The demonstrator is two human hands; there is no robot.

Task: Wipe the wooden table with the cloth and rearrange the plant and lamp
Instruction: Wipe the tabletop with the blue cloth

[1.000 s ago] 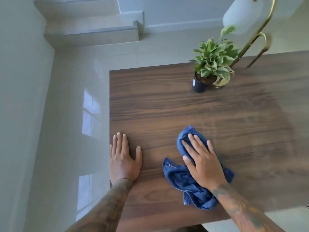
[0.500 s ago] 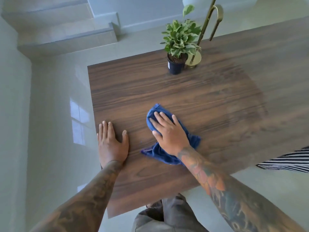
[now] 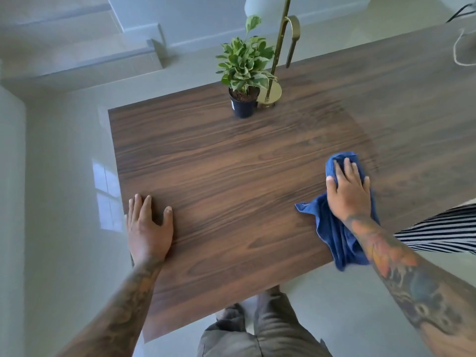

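On the dark wooden table (image 3: 231,176), wiping is judged under way: the blue cloth (image 3: 334,228) is pressed near the front edge by the flat-fingered right hand (image 3: 347,194), the left hand (image 3: 148,228) rests flat, and the potted plant (image 3: 244,73) and brass lamp (image 3: 273,91), side by side at the far edge, are yet to be rearranged.

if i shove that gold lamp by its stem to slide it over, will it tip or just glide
The lamp looks top-heavy: a tall thin stem rises from a small round base, with the shade up high, so a push on the stem would probably tip it. Pushed low at the base, it should glide on the smooth table. The potted plant stands close by its base and may get knocked.
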